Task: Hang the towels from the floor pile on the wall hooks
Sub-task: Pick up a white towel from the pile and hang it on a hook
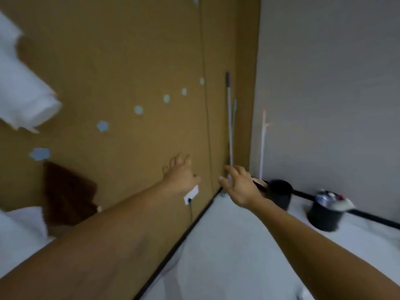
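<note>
Here, between towels: left hand (180,175) and right hand (239,185) reach out empty, fingers spread, low beside the tan panelled wall (121,50). On that wall hang a dark brown cloth towel (67,191) and a white towel (23,100); pale blue flower-shaped hooks (138,109) stand free. Floor pile unseen; the next move probably calls for fetching another towel.

Both bare arms stretch forward, the left hand (180,173) and right hand (240,186) apart, fingers loosely spread, each grip holding nothing.
</note>
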Demonstrator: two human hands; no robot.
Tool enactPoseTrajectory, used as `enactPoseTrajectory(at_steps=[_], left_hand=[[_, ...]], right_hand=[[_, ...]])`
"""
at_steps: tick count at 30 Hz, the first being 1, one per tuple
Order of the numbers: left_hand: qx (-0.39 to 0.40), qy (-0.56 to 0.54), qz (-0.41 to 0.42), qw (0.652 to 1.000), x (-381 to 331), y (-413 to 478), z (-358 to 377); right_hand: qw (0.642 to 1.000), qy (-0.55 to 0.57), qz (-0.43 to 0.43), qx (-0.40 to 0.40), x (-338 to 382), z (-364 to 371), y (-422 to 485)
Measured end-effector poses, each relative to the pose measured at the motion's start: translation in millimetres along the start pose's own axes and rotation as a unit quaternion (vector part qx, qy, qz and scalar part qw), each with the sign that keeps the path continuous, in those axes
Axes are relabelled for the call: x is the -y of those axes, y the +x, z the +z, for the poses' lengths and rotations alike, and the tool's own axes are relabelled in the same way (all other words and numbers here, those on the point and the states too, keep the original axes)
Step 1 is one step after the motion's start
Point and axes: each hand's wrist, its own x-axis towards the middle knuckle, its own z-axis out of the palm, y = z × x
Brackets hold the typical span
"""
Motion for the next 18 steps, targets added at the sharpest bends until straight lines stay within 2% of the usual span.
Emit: enactPoseTrajectory(at_steps=[5,10,18], left_hand=[[0.127,-0.012,0.12,0.985,-168.8,-32.6,122.5],[0.2,0.011,0.215,0.956,-309.0,-73.4,220.0],[0.33,0.033,0.316,0.889,-421.5,-108.8,342.2]], right_hand=[[0.986,-0.046,0.159,0.003,-171.9,-43.4,-120.1],[0.957,-0.05,0.286,-0.005,-288.3,-77.4,-218.4],[0.895,-0.001,0.445,-0.008,-404.2,-77.1,-309.9]])
